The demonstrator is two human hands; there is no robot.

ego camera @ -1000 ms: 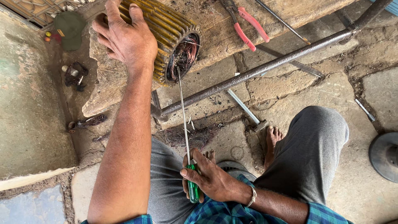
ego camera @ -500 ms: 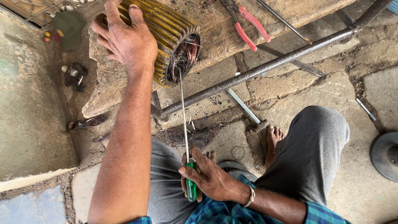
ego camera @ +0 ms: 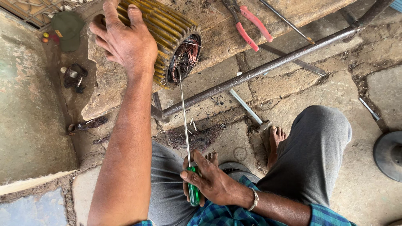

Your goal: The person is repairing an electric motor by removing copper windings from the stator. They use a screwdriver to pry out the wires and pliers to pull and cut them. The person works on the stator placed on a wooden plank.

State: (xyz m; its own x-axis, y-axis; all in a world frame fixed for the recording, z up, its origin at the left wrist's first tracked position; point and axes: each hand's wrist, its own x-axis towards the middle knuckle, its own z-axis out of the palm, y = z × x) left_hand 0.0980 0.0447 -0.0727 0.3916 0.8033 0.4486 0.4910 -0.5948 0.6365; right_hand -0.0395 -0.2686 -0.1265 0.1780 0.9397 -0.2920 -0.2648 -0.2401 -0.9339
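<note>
Since the earlier frames the screwdriver's (ego camera: 185, 125) tip has crept slightly deeper into the winding, and little else has shifted. Nearest the camera, the right hand (ego camera: 209, 180) is closed in a full fist around the green handle, the long thin shaft running up and away. Farther out, the shaft's tip sits among the tangled copper wires (ego camera: 186, 56) inside the open end of the ribbed yellow motor stator (ego camera: 167, 31). The left hand (ego camera: 123, 39) lies spread over the stator's top, fingers curled down on its ribs, pressing it onto the wooden block (ego camera: 217, 37). Beyond, red-handled pliers (ego camera: 247, 23) rest on the block.
</note>
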